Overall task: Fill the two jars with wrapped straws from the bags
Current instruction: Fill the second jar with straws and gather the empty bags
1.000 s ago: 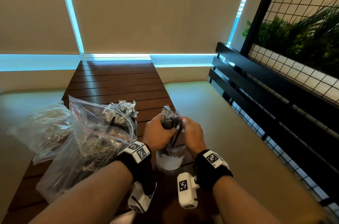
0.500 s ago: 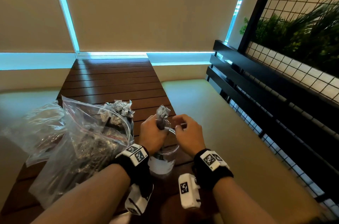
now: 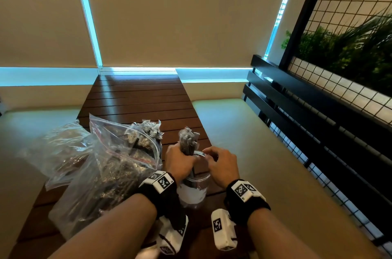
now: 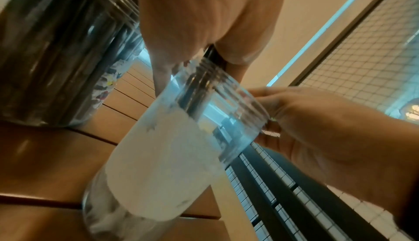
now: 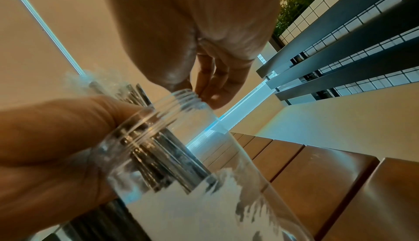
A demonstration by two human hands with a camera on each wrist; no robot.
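Note:
A clear jar (image 3: 194, 190) with a white label stands on the wooden slat table (image 3: 137, 97). My left hand (image 3: 180, 162) grips a bundle of wrapped dark straws (image 3: 187, 140), whose lower ends are inside the jar (image 4: 181, 146). My right hand (image 3: 220, 165) holds the jar's threaded rim (image 5: 181, 98) with thumb and fingertips. Seen from the right wrist, the straws (image 5: 154, 164) lean against the jar wall beside my left hand (image 5: 56, 137). A second jar (image 4: 56, 51), packed with straws, stands just left; its straw tops (image 3: 151, 129) poke up behind a bag.
Two clear zip bags (image 3: 118, 165) (image 3: 59, 148) with more wrapped straws lie on the table's left side. Beige cushions (image 3: 244, 142) flank the table. A black slatted rail (image 3: 307, 114) and wire grid with plants run along the right.
A second ago both hands held the straw bundle above the jar. My right hand has let go and moved to the rim, and my left hand keeps the bundle in the jar.

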